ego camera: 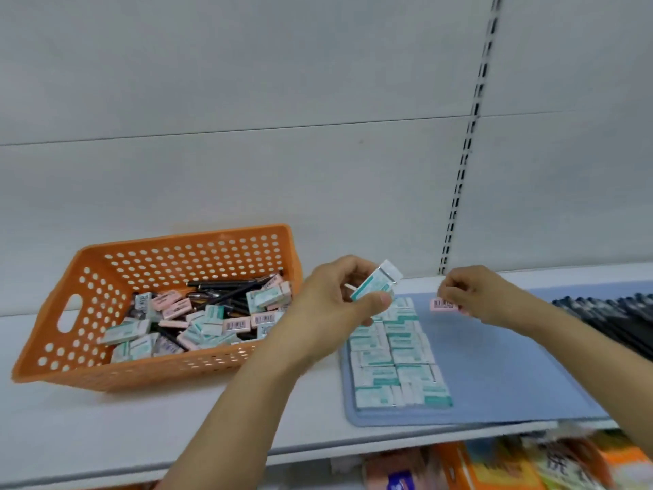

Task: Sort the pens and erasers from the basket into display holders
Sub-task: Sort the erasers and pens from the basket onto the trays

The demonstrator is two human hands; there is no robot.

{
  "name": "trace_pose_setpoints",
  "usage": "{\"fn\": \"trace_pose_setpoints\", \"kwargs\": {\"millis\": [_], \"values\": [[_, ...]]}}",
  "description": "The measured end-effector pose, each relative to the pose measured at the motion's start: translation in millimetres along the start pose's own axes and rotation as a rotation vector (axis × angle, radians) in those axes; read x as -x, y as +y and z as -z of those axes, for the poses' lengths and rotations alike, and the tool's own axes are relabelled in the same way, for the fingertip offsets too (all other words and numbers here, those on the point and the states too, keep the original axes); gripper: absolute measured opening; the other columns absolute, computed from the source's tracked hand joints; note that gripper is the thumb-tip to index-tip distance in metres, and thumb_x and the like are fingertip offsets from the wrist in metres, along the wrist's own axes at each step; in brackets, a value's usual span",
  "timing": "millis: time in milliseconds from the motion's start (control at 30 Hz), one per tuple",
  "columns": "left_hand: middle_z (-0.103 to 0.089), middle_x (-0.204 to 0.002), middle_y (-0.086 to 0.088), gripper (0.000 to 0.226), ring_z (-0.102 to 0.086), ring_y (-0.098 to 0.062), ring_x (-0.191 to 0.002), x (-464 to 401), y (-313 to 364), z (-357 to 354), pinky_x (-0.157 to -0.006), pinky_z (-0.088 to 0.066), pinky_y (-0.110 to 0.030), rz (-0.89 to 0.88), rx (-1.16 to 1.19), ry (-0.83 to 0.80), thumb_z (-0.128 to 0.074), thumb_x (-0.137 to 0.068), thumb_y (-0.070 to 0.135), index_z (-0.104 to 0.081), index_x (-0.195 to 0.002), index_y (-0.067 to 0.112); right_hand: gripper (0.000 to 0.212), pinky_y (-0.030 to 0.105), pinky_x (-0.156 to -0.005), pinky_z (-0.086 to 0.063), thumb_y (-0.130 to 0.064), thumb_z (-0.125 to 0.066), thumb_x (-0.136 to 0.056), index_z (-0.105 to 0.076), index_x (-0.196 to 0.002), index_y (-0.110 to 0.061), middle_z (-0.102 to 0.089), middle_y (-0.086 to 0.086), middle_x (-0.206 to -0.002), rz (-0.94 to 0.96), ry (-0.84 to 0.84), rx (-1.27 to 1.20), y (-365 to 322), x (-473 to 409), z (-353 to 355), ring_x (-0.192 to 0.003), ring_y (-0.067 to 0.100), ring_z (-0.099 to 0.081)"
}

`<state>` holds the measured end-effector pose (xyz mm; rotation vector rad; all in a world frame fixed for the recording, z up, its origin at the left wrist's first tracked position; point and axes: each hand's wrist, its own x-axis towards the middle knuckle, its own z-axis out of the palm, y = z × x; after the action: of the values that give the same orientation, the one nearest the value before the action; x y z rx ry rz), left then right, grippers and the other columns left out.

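- Nearest, at 5 o'clock below the shelf edge, a blurred row of coloured packets (494,465) sits on a lower level; their print cannot be read.
- The white shelf (106,429) carries everything else, its bare front running across from 7 to 5 o'clock.
- A blue mat (512,376) lies on the shelf at 4 o'clock; on its left part, teal-and-white erasers (395,366) lie flat in two tight columns, touching one another.
- The orange basket (70,358) stands at 8 o'clock, well apart from the mat, holding a loose heap of boxed erasers (208,323), teal and pink, mixed with dark pens (226,290) toward its far side.
- The left hand (328,313) hovers near the centre, above the far end of the eraser columns; its thumb and curled fingers (380,300) pinch a teal eraser (376,279), tilted with its white end up toward 1 o'clock.
- The right hand (484,295), at 3 o'clock, pinches a pink eraser (443,305) between curled fingertips, barcode side up, low over the mat's far edge; whether it touches the mat cannot be told.
- At the far right, 3 o'clock, black pens (615,320) lie side by side in a row.
- Farthest, a pale back panel (247,100) rises behind, with a slotted upright strip (470,136) at 1 o'clock.
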<state>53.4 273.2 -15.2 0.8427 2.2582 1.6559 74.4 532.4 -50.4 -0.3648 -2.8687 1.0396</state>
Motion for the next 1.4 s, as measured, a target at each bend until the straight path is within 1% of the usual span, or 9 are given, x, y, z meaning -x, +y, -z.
{"fn": "trace_pose_setpoints", "kwargs": {"millis": [267, 467, 600, 767, 900, 1033, 1167, 1333, 1400], "values": [[-0.073, -0.099, -0.012, 0.019, -0.07, -0.02, -0.081, -18.6, -34.0, -48.7, -0.083, -0.059, -0.034, 0.227, 0.209, 0.009, -0.068, -0.09, 0.015, -0.064, -0.108, 0.012, 0.01, 0.023, -0.058, -0.037, -0.013, -0.048, -0.096, -0.058, -0.095, -0.016, -0.064, 0.001, -0.077, -0.069, 0.052, 0.007, 44.0, -6.4, -7.8, -0.069, 0.01, -0.053], [-0.074, -0.096, -0.011, 0.018, -0.072, -0.021, -0.08, -21.5, -41.3, -56.2, -0.076, -0.059, -0.028, 0.29, 0.333, 0.059, -0.067, -0.091, 0.011, -0.063, -0.108, 0.009, 0.022, 0.026, -0.075, -0.046, -0.018, -0.065, -0.086, -0.056, -0.105, -0.025, -0.057, -0.005, -0.103, -0.038, -0.175, 0.173, 60.4, 12.8, 13.1, -0.088, 0.012, -0.056], [-0.074, -0.097, -0.011, 0.02, -0.073, -0.024, -0.085, -22.3, -40.5, -56.7, -0.076, -0.06, -0.029, 0.312, 0.393, 0.062, -0.065, -0.091, 0.01, -0.062, -0.111, 0.008, 0.009, 0.028, -0.078, -0.044, -0.023, -0.061, -0.092, -0.055, -0.098, -0.025, -0.055, -0.004, -0.102, 0.08, 0.034, 0.272, 64.2, 9.0, 1.5, -0.092, 0.015, -0.054], [-0.073, -0.102, -0.016, 0.021, -0.073, -0.026, -0.089, -26.0, -40.6, -53.1, -0.077, -0.06, -0.03, 0.342, 0.517, 0.079, -0.059, -0.095, 0.007, -0.06, -0.115, 0.004, 0.028, 0.029, -0.084, -0.035, -0.028, -0.06, -0.093, -0.061, -0.122, -0.025, -0.053, -0.004, -0.121, 0.27, 0.17, 0.405, 54.8, 4.5, -15.4, -0.114, 0.018, -0.045], [-0.072, -0.103, -0.017, 0.019, -0.072, -0.027, -0.093, -30.9, -42.0, -53.2, -0.081, -0.06, -0.033, 0.341, 0.551, 0.078, -0.05, -0.1, 0.007, -0.056, -0.118, 0.003, 0.019, 0.02, -0.078, -0.041, -0.042, -0.053, -0.094, -0.059, -0.11, -0.036, -0.059, -0.017, -0.101, 0.371, 0.104, 0.004, 5.9, 16.5, -25.9, -0.092, -0.001, -0.053], [-0.069, -0.108, -0.017, 0.019, -0.073, -0.023, -0.092, -35.8, -41.4, -54.3, -0.082, -0.059, -0.032, 0.353, 0.49, 0.092, -0.048, -0.101, 0.01, -0.053, -0.119, 0.005, 0.01, 0.01, -0.063, -0.04, -0.018, -0.06, -0.093, -0.069, -0.093, -0.019, -0.065, -0.014, -0.078, 0.349, 0.034, -0.166, -24.2, 11.7, -38.3, -0.066, -0.004, -0.056], [-0.07, -0.107, -0.009, 0.014, -0.072, -0.017, -0.093, -36.1, -44.0, -52.3, -0.085, -0.058, -0.033, 0.324, 0.387, 0.118, -0.048, -0.101, 0.012, -0.052, -0.114, 0.01, 0.01, 0.023, -0.063, -0.048, -0.009, -0.065, -0.088, -0.07, -0.083, -0.016, -0.067, -0.002, -0.074, 0.182, 0.115, -0.291, -14.8, 4.2, -31.5, -0.065, 0.007, -0.056], [-0.073, -0.094, -0.001, 0.01, -0.072, -0.021, -0.087, -39.6, -51.7, -46.2, -0.083, -0.059, -0.038, 0.313, 0.235, 0.184, -0.049, -0.101, 0.019, -0.056, -0.107, 0.018, 0.011, 0.025, -0.058, -0.043, -0.016, -0.063, -0.087, -0.069, -0.078, -0.02, -0.067, -0.002, -0.077, -0.084, 0.012, 0.078, 26.6, 7.2, 1.0, -0.067, 0.011, -0.058], [-0.074, -0.087, 0.0, 0.009, -0.072, -0.02, -0.082, -42.0, -54.9, -44.6, -0.082, -0.059, -0.038, 0.309, 0.153, 0.202, -0.052, -0.1, 0.022, -0.061, -0.103, 0.023, 0.007, 0.027, -0.067, -0.044, -0.023, -0.064, -0.088, -0.069, -0.093, -0.023, -0.064, -0.005, -0.091, -0.058, 0.043, 0.343, 32.6, 12.4, -0.5, -0.086, 0.013, -0.058]]}}
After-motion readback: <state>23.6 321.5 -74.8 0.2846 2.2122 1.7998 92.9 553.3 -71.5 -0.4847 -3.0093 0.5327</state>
